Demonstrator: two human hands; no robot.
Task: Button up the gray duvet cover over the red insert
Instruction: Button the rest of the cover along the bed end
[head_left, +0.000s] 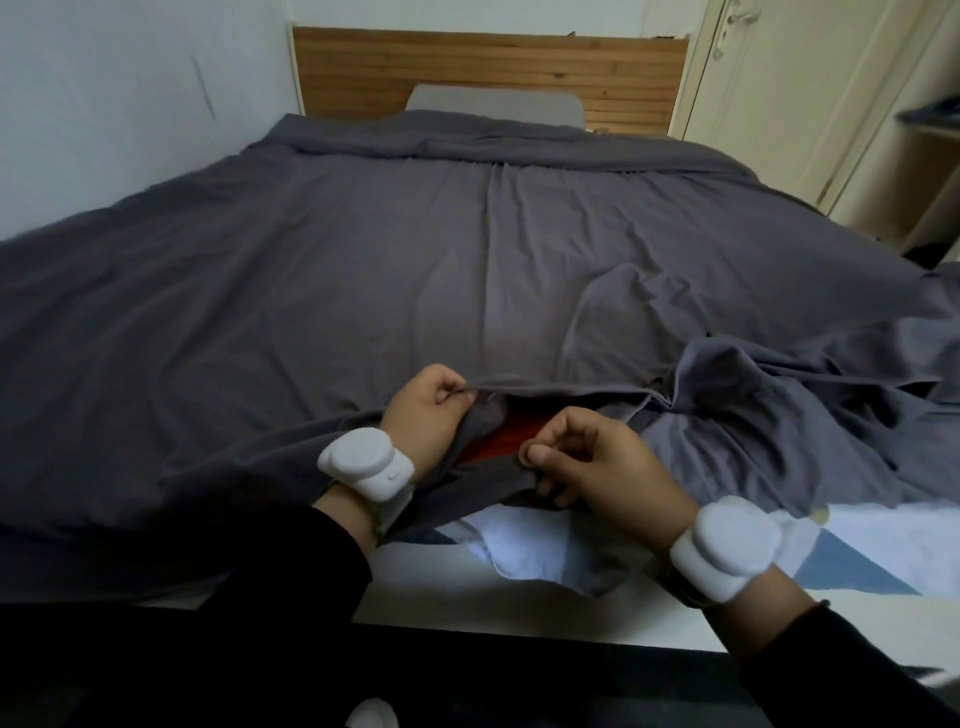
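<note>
The gray duvet cover (415, 270) lies spread over the whole bed, rumpled at the near right. Its open hem is at the foot, close to me. The red insert (506, 435) shows through a gap in that hem, between my hands. My left hand (426, 415) pinches the upper edge of the opening and lifts it. My right hand (592, 457) pinches the lower edge between thumb and fingers, just right of the red patch. Any button under the fingers is hidden. Both wrists carry white bands.
A gray pillow (493, 106) leans on the wooden headboard (488, 62) at the far end. A white and blue sheet (519, 545) shows at the bed's foot under the cover. A white wall runs along the left; cream wardrobe doors (779, 93) stand at the right.
</note>
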